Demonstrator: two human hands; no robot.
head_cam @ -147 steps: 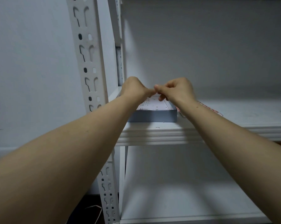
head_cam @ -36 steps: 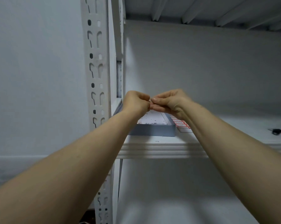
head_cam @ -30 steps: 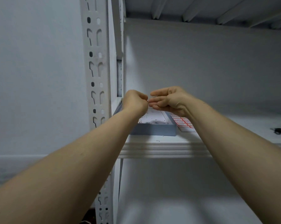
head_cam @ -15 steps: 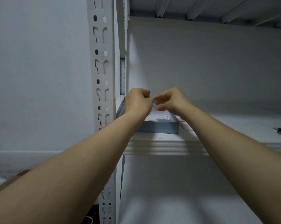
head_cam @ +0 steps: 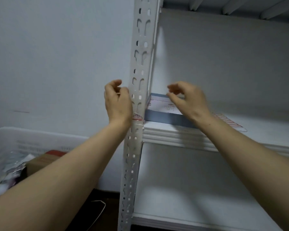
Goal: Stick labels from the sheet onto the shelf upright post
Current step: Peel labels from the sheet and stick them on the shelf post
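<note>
Label [head_cam: 118, 93], blurred, pinched in my left hand [head_cam: 117, 101] beside the post [head_cam: 139, 64]; my right hand [head_cam: 188, 99] loosely curled, empty. Pressed over slots [head_cam: 141, 82], it could wrinkle.

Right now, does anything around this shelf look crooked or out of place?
One small thing: the red-edged label already on the upright post, level with the grey box, looks wrinkled. Its red lines bow instead of running straight across. The picture is blurred, so I can't be sure. Nothing else stands out.
</note>
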